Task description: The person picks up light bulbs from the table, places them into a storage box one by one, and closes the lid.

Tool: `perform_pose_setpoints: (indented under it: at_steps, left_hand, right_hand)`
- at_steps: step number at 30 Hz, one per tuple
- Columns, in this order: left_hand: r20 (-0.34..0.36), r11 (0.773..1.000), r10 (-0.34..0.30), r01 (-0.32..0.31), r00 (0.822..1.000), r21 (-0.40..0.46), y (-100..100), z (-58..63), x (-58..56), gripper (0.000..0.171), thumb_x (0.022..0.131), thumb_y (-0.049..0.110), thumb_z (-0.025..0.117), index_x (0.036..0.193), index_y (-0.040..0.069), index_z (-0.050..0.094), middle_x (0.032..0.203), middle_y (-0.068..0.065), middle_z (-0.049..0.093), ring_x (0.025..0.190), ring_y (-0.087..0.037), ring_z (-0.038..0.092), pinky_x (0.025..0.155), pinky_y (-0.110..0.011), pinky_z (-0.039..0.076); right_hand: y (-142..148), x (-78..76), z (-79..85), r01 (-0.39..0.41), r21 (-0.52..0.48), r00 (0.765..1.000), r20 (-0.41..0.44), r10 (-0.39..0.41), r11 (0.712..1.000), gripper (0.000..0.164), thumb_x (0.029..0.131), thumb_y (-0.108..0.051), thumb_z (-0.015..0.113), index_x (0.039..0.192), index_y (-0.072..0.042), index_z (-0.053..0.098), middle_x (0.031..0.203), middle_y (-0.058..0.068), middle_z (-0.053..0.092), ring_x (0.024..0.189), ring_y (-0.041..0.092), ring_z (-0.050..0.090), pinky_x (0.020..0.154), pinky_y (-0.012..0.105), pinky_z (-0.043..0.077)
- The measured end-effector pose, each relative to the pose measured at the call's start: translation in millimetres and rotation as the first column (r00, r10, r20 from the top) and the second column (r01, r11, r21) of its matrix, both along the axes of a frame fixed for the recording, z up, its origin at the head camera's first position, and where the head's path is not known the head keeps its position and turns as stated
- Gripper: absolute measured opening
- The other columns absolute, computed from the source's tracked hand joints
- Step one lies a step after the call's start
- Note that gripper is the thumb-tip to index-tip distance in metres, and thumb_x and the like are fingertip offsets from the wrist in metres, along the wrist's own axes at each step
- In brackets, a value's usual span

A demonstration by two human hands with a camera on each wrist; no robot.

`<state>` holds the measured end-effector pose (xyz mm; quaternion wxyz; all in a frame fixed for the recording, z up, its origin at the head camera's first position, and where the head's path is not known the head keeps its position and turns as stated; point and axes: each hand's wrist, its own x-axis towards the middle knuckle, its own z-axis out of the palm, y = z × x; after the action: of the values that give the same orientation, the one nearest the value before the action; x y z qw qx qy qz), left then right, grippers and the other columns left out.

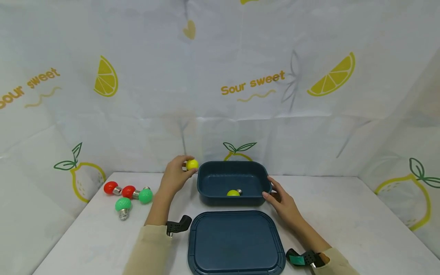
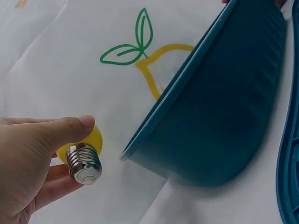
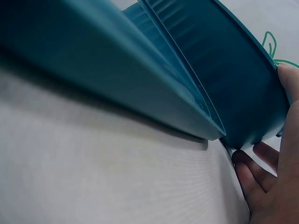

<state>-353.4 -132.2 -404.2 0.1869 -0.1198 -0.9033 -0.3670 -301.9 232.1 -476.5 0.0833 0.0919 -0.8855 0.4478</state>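
A yellow light bulb is pinched between the thumb and fingers of my left hand, just off the left rim of a dark blue box. In the left wrist view, the metal screw base of the bulb points toward the camera. Inside the box, near its front wall, lies another yellow bulb. My right hand holds the box at its right end. The right wrist view has the thumb of that hand against the wall and the fingertips at the bottom edge.
A flat dark blue lid lies in front of the box on the white table. At the table's left are two red bulbs and two green bulbs. A white lemon-print sheet hangs behind.
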Motion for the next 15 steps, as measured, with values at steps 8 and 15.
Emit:
perform_pose_setpoints:
  at_steps: [8, 15]
  left_hand:
    - [0.004, 0.997, -0.059, 0.059, 0.998, 0.052, 22.6, -1.6, 0.7, 0.044, 0.088, 0.018, 0.08, 0.128, 0.006, 0.066, 0.131, -0.012, 0.066, 0.114, -0.031, 0.067, 0.091, -0.041, 0.061]
    - [0.018, 0.997, -0.076, 0.076, 0.997, 0.013, 38.3, -4.9, 1.9, 0.045, 0.086, 0.021, 0.081, 0.128, 0.009, 0.068, 0.125, -0.01, 0.065, 0.108, -0.026, 0.065, 0.093, -0.04, 0.059]
  right_hand:
    - [0.2, 0.1, 0.1, 0.0, 0.011, 1.0, -0.002, 0.0, 1.0, 0.065, 0.103, -0.039, 0.057, 0.16, -0.024, 0.028, 0.153, 0.029, 0.045, 0.13, 0.045, 0.058, 0.104, 0.06, 0.05]
    - [-0.7, -0.1, 0.4, 0.002, 0.009, 1.0, 0.001, -0.002, 1.0, 0.065, 0.103, -0.037, 0.057, 0.16, -0.024, 0.028, 0.153, 0.029, 0.044, 0.13, 0.045, 0.058, 0.104, 0.06, 0.051]
